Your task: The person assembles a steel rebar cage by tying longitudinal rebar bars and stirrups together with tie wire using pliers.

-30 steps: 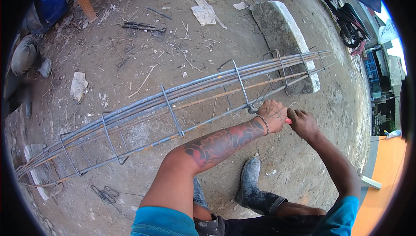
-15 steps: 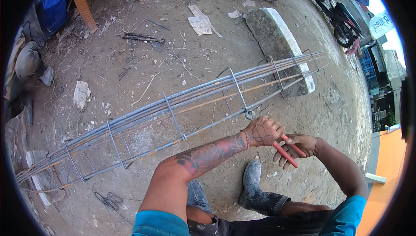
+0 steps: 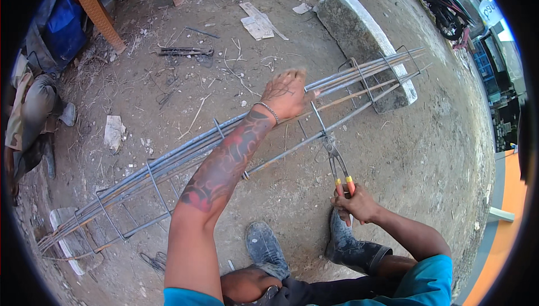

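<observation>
Head camera view, looking down at a person crouched over bare dirt ground (image 3: 393,154). A long rebar cage (image 3: 185,157), made of grey steel bars held by square wire stirrups, lies slantwise across the ground, running away to both sides of the hands. The left hand (image 3: 286,94), on a tattooed forearm with a thin bracelet at the wrist, reaches forward and rests on the upper bars of the cage, fingers curled over them; how firmly it grips cannot be told. The right hand (image 3: 355,202), nearer the body, is clenched around the red and yellow handles of a pair of pincers (image 3: 337,160). The pincers point away from that hand, and their dark head meets the lower bar of the cage just beside a stirrup. Beyond the left hand, the far end of the cage lies on a grey concrete slab (image 3: 359,33). Below the right hand stand two dusty rubber boots (image 3: 348,247). Far off to the left hand's side, an orange chair (image 3: 104,3) stands among scraps of paper (image 3: 257,24).
</observation>
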Tool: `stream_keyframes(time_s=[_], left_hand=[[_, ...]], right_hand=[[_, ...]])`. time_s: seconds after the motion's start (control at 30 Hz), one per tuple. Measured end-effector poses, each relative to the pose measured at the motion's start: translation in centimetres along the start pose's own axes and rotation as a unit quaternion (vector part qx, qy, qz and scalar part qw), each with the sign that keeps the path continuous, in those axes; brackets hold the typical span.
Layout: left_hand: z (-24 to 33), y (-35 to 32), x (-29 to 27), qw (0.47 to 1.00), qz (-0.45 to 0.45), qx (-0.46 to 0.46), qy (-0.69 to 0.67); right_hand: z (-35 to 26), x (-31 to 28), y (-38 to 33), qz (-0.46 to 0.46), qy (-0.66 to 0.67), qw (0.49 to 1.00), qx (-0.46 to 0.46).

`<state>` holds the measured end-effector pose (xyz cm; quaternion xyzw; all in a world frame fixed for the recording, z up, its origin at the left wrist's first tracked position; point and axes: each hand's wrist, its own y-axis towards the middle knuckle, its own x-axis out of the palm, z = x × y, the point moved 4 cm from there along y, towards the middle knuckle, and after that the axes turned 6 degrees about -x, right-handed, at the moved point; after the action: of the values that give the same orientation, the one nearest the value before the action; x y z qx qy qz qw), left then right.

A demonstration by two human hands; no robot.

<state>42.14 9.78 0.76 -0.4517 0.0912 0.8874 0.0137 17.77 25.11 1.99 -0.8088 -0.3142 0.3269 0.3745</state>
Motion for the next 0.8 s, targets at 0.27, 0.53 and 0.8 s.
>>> stream_keyframes(time_s=[0.27,0.53,0.8], left_hand=[[1.6,1.6,2.6,0.997,-0.059,-0.027,0.043],[8.0,-1.1,2.0,0.968,0.155,0.182,0.077],[16.3,-5.1,10.6,0.928,-0.231,0.285,0.063]], right_hand=[[6.1,1.5,4.8,0.146,0.03,0.987,-0.067],[3.1,-1.7,1.4,0.172,-0.153,0.971,-0.062],[1.1,-5.5,-1.3,0.261,-0.471,0.837,-0.092]])
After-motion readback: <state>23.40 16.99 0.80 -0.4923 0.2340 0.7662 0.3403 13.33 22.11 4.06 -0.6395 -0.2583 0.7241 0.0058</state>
